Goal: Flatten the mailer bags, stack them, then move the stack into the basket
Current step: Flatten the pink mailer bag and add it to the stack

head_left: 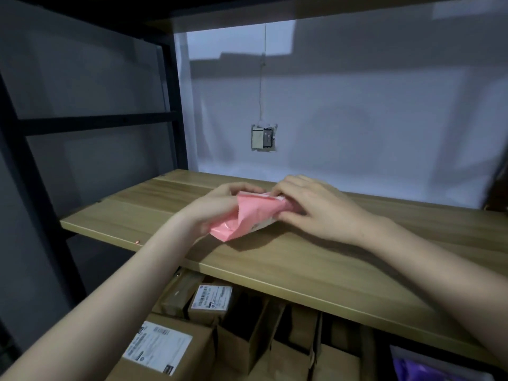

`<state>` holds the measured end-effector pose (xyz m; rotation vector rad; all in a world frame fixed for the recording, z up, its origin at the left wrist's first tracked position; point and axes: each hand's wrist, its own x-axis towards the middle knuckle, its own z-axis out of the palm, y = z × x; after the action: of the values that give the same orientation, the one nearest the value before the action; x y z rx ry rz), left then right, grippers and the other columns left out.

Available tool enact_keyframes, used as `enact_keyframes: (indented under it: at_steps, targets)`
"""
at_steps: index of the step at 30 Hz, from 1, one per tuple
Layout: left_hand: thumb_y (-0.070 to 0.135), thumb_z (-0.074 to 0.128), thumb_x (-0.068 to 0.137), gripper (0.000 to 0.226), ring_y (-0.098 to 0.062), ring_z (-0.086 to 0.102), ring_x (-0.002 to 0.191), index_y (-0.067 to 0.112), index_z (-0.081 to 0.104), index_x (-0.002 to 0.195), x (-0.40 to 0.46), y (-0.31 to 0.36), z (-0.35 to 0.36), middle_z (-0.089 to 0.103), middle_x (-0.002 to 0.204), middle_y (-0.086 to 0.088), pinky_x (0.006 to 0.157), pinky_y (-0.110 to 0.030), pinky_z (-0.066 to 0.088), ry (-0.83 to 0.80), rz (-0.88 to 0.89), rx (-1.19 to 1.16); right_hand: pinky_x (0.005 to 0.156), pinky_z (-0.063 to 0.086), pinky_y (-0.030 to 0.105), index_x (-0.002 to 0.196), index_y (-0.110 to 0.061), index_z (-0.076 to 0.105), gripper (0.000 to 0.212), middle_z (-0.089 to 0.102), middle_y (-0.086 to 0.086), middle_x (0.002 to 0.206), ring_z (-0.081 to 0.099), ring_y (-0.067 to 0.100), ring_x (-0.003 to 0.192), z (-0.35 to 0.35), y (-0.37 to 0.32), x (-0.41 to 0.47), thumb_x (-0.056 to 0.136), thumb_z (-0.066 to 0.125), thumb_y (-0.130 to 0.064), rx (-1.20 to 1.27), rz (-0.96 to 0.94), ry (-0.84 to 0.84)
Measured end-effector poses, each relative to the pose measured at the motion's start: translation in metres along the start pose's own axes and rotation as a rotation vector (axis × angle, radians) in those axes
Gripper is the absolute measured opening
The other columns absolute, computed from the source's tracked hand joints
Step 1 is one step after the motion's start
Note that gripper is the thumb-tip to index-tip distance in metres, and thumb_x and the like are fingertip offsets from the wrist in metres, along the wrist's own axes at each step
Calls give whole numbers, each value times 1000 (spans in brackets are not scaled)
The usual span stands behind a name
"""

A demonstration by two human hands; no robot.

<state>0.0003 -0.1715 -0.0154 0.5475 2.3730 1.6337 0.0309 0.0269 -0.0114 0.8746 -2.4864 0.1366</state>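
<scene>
Both hands, left (220,204) and right (310,204), grip a crumpled pink mailer (244,218) on the shelf (302,265), its long axis running left-right.

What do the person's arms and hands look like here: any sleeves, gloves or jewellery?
Both forearms are bare right to the frame's edge; no sleeve shows. The left hand and right hand wear no gloves. No watch, bracelet or ring is visible on the wrists or on the fingers that show. No markings or tape appear on either arm.
</scene>
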Motion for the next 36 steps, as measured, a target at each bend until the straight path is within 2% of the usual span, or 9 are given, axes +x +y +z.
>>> enact_keyframes:
  at_steps: [2, 7, 14, 19, 21, 24, 29, 32, 36]
  targets:
    - [31, 47, 94, 23, -12, 69, 75, 19, 61, 109, -3, 9, 11, 71, 101, -6, 62, -21, 58, -89, -36, -156, 68, 37, 33, 95, -19, 55, 21, 56, -7, 86, 50, 17, 81, -15, 5, -9, 89, 57, -38, 20, 52, 47]
    - [77, 11, 83, 84, -34, 64, 106, 19, 57, 122, 11, 22, 34, 64, 123, -14, 66, -37, 59, -304, -74, -574, 63, 36, 35, 83, -7, 57, 30, 60, 7, 70, 49, 27, 68, -51, 23, -41, 89, 58, -37, 191, 311, 210]
    - [55, 54, 86, 38, -11, 67, 73, 21, 60, 101, 7, 59, 112, 66, 84, 3, 63, -25, 53, -42, 160, -153, 80, 48, 36, 94, -8, 59, 27, 71, 13, 93, 64, 29, 92, -79, 48, -98, 90, 57, -35, 400, 630, 286]
    - [25, 61, 90, 14, -10, 62, 51, 12, 64, 93, -5, 73, 159, 70, 69, -2, 48, -18, 50, -89, 173, -122, 60, 41, 27, 91, -13, 59, 19, 70, 13, 83, 61, 29, 74, -97, 60, -139, 90, 58, -32, 297, 724, 136]
    - [25, 60, 90, 18, -9, 63, 50, 8, 67, 89, -12, 72, 174, 71, 68, -6, 47, -16, 47, -172, 102, -53, 49, 40, 24, 91, -16, 60, 11, 67, 13, 78, 56, 23, 64, -99, 66, -153, 90, 58, -27, 271, 729, 26]
    - [34, 59, 90, 32, -9, 61, 48, 5, 68, 80, -21, 66, 186, 71, 62, -6, 45, -15, 40, -230, 18, 88, 63, 38, 24, 95, -17, 64, 9, 67, 11, 91, 52, 16, 71, -94, 75, -168, 92, 56, -21, 222, 703, -96]
    - [46, 56, 86, 48, -10, 58, 46, 12, 63, 53, -20, 60, 170, 66, 51, -2, 55, -21, 47, 144, 154, 334, 71, 39, 11, 108, -17, 68, 20, 68, 1, 102, 59, 18, 96, -81, 83, -183, 94, 53, -19, 186, 693, -215]
    - [38, 49, 89, 27, -12, 62, 70, 18, 63, 76, -11, 61, 171, 69, 71, 5, 66, -30, 44, 322, 312, 493, 91, 44, 31, 116, -20, 63, 27, 63, 5, 109, 56, 23, 107, -78, 81, -183, 93, 52, -27, 46, 749, -108]
    - [25, 41, 97, 29, -14, 53, 113, 16, 60, 116, 11, 63, 191, 61, 119, 1, 91, -23, 38, 150, 526, 595, 99, 38, 40, 126, -15, 53, 37, 54, 10, 123, 45, 26, 121, -88, 60, -183, 97, 38, -31, -36, 742, 66]
